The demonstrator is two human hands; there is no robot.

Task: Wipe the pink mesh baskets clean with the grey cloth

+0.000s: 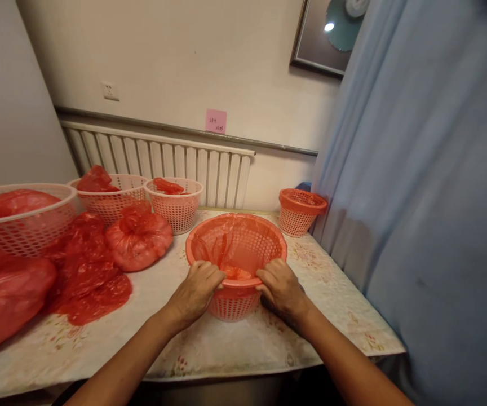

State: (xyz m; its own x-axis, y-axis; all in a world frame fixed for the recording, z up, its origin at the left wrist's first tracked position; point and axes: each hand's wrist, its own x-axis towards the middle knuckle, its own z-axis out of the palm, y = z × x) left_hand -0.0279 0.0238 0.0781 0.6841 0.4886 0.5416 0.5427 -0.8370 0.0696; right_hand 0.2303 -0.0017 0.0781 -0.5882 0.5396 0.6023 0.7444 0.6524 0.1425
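A perforated plastic basket point(233, 307) stands upright on the table in front of me. It is lined with a thin red plastic bag point(243, 245), whose edge is folded outward over the rim. My left hand point(199, 287) is closed on the bag's edge at the near left of the rim. At the near right, my right hand point(283, 287) grips the same folded edge, thumb outside the basket. Both hands press against the rim, and their fingertips are partly hidden. Loose red film lies bunched at the basket's bottom.
Left stand several white baskets point(176, 211) holding red plastic. Before them lie a rounded red bag point(140, 239), crumpled red film point(93, 276) and a large full red bag point(7, 304). A small bag-lined basket point(297, 214) stands back right, beside a blue curtain point(429, 197).
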